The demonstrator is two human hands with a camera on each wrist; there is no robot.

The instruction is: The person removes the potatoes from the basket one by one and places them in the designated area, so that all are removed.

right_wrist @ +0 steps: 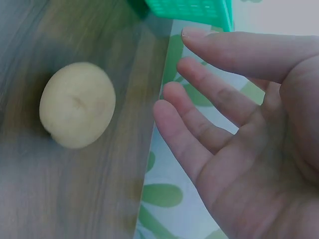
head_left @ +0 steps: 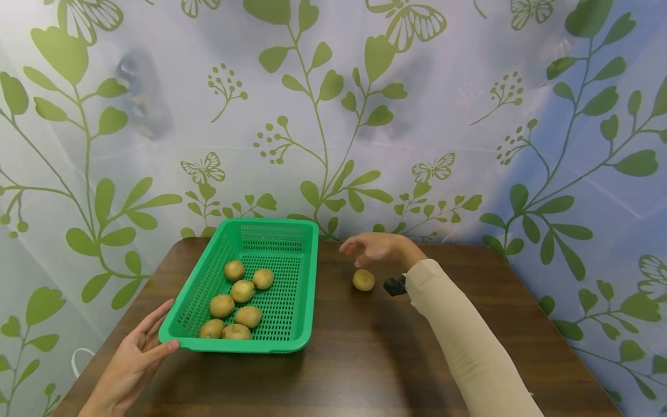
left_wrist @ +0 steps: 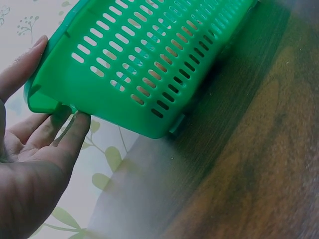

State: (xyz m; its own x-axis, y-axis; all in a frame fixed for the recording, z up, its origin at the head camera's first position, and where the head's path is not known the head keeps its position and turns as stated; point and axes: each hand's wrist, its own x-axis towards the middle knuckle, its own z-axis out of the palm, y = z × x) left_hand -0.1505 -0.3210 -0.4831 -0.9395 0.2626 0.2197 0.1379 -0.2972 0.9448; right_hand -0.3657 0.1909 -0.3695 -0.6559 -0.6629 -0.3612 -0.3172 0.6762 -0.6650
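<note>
A green plastic basket (head_left: 239, 346) with slotted walls stands on the left half of the table, several potatoes (head_left: 242, 291) lying in its left and near part. At its near left corner my left hand (head_left: 125, 365) grips the rim, thumb on top and fingers beneath; the left wrist view shows this hold on the basket wall (left_wrist: 124, 107). A single potato (head_left: 363, 280) rests on the wood to the basket's right. Just above and behind it hovers my right hand (head_left: 377, 248), fingers loosely spread and apart from the potato, as the right wrist view confirms.
The brown wooden table (head_left: 354, 370) backs onto a white curtain (head_left: 234, 145) with green leaves and butterflies, which also runs along both sides. A black wrist device (head_left: 395, 285) sits at the right sleeve (head_left: 464, 341). A white cable (head_left: 78, 359) hangs at the left.
</note>
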